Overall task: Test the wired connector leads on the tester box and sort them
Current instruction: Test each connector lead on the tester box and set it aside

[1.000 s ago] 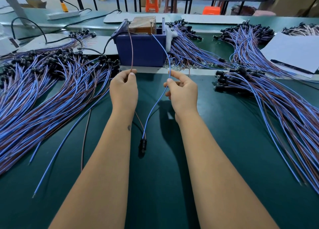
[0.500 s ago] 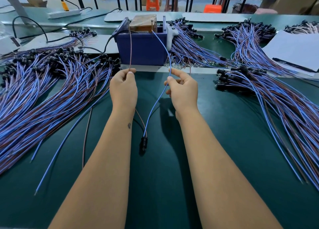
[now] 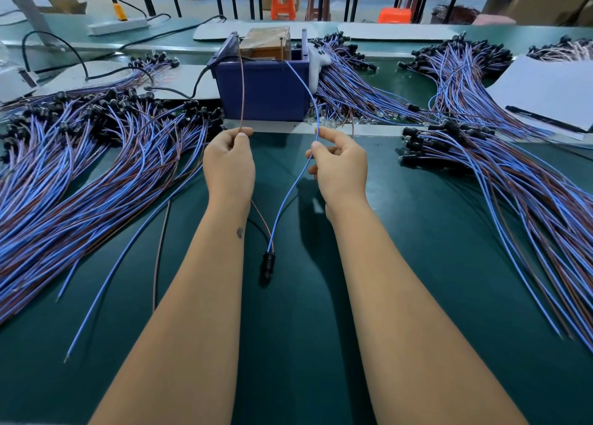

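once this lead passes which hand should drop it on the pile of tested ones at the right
Right, probably. The right hand pinches the blue wire nearest the right-side pile; the left hand, pinching the brown wire, would cross over.

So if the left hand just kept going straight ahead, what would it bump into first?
Probably the blue tester box. The left hand, pinching the brown wire, points straight at its front wall, with only bare mat between them, though depth is hard to judge.

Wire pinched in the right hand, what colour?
Blue wire, pinched by the right hand; head view, the only one.

White paper sheet (image 3: 545,94), pen (image 3: 542,118), power strip (image 3: 117,27).
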